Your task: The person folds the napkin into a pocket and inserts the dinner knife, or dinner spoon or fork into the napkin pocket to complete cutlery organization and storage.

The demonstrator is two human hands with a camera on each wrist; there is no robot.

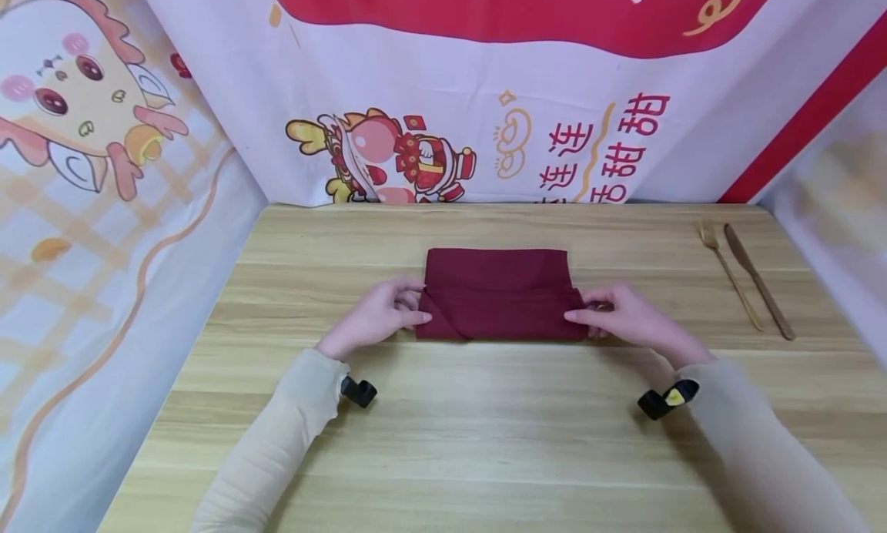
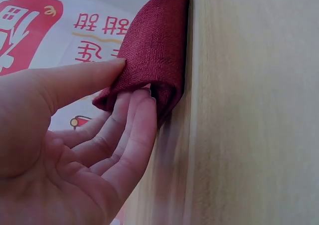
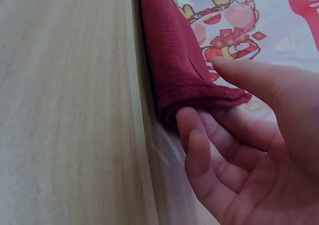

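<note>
A dark red cloth napkin (image 1: 502, 313) lies folded on the wooden table, its near part doubled over into a thick flat band. At its left end my left hand (image 1: 374, 315) pinches the fold. In the left wrist view the thumb presses on top of the napkin (image 2: 154, 45) while fingertips reach inside the fold's open end. My right hand (image 1: 629, 317) holds the opposite end, thumb above and fingers at the side. Rolled layers of the napkin (image 3: 174, 70) show in the right wrist view, with fingertips touching their underside.
To the right on the wooden table (image 1: 485, 433) lie a gold fork (image 1: 731, 275) and a gold knife (image 1: 760, 283), side by side. A printed cloth backdrop (image 1: 443, 78) hangs behind the table's far edge, and another patterned cloth (image 1: 90, 232) hangs at the left.
</note>
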